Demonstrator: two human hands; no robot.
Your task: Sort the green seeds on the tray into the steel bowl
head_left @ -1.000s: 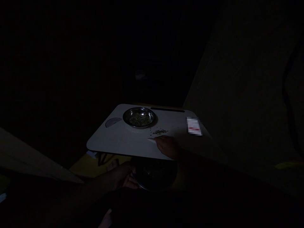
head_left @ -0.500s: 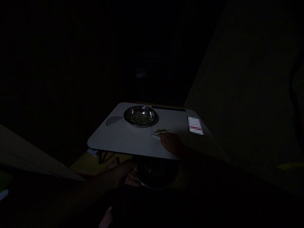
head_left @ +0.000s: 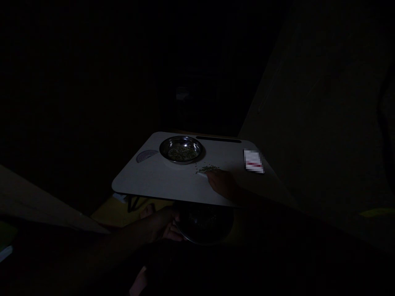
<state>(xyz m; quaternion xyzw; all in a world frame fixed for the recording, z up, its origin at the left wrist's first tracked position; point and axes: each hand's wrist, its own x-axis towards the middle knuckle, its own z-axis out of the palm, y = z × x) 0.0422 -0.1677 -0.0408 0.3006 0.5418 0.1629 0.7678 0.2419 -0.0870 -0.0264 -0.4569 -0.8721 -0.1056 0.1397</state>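
My right hand (head_left: 222,183) is closed on a thin, pale, flat piece (head_left: 202,174) whose kind I cannot make out in the dim light. Its edge is against a small scattered pile of greenish grains (head_left: 208,168) on the white folding table (head_left: 160,181). Below the table's front edge, my left hand (head_left: 172,226) grips the rim of a dark, wide bowl (head_left: 205,228). Small bits lie inside that bowl, and its far side is hidden under the table. A shiny steel bowl (head_left: 181,150) with more greenish grains stands on the table, beyond the pile.
A clear protractor (head_left: 147,156) lies at the table's left. A blurred-out flat object, phone-like in shape (head_left: 253,161), lies at the right. A dark slot (head_left: 218,139) runs along the back edge. A wall rises on the right; my foot shows below.
My right hand and the pale piece have shifted slightly up and left, now covering part of the grain pile. My left hand keeps its hold on the dark bowl.
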